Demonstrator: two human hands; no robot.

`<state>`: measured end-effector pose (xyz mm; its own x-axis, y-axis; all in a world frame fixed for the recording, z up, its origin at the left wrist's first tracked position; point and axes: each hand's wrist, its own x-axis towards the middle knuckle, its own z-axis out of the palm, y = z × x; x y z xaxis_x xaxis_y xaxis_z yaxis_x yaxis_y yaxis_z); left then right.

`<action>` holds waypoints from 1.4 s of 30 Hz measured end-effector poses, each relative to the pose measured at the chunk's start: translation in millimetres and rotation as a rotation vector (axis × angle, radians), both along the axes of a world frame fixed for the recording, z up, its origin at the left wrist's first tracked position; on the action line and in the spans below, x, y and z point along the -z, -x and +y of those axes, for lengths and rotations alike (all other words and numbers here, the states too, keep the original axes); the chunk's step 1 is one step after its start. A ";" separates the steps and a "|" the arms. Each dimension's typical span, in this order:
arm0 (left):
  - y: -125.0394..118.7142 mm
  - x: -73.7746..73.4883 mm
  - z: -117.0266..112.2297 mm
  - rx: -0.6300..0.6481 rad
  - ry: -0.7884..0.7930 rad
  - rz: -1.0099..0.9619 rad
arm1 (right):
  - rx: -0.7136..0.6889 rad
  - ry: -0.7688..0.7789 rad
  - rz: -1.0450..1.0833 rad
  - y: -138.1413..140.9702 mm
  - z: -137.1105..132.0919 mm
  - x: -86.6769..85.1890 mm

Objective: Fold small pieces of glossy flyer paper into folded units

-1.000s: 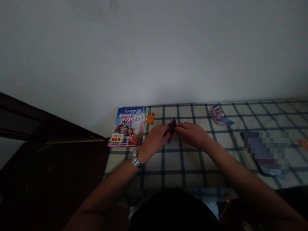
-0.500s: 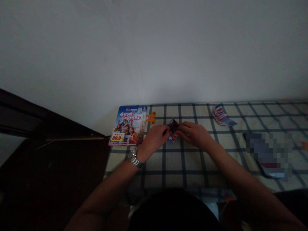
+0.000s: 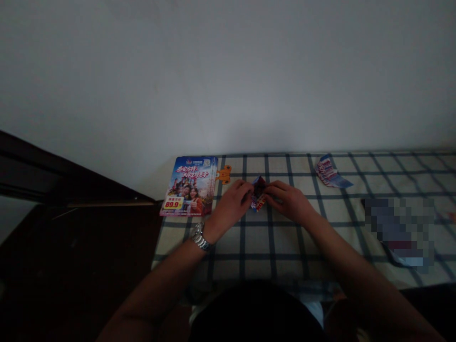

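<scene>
Between my two hands is a small folded piece of printed paper [image 3: 258, 203], blue, red and white, bent into a pointed shape. My left hand [image 3: 235, 197], with a metal watch on the wrist, pinches its left side. On the opposite edge, the fingers of my right hand [image 3: 287, 200] are closed. Both hands rest low over the checked cloth [image 3: 256, 242]. To their left lies a stack of printed leaflets [image 3: 190, 187] with "89.9" on the top sheet. Another folded printed paper [image 3: 331, 173] stands farther right, apart from my hands.
A phone-like slab with a blurred-out screen [image 3: 399, 232] lies on the right. An orange bear figure [image 3: 223, 175] is beside the leaflet stack. The pale wall [image 3: 249, 76] rises along the cloth's far edge. Dark floor [image 3: 89, 256] shows at left.
My left hand has shifted slightly, its fingers now higher on the folded paper. The paper looks narrower between my hands. The leaflets and the other folded piece stay in place.
</scene>
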<state>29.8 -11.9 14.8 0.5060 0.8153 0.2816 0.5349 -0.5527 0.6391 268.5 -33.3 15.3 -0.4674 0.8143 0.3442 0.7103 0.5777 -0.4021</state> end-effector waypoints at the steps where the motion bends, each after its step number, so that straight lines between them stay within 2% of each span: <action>1: -0.6 0.8 -0.4 -0.013 0.016 -0.009 | -0.002 -0.005 0.002 0.2 -0.1 0.5; 6: -2.5 3.4 -0.9 -0.071 0.107 -0.097 | 0.004 -0.004 0.014 1.2 -0.5 3.4; 10: -2.2 2.3 -0.4 -0.062 0.126 -0.067 | 0.021 0.039 0.060 2.6 -1.6 8.3; 17: -0.4 5.6 3.0 -0.091 0.165 -0.106 | 0.232 0.259 0.219 5.3 -2.4 12.6; 27: 6.3 5.3 7.3 -0.064 0.234 -0.144 | 0.244 0.353 0.265 6.8 -2.4 4.9; 37: 6.9 4.7 8.0 -0.058 0.257 -0.151 | 0.208 0.404 0.384 1.2 0.8 15.7; 42: 8.1 5.1 7.6 0.046 0.278 -0.209 | 0.166 0.388 0.435 1.1 0.1 15.8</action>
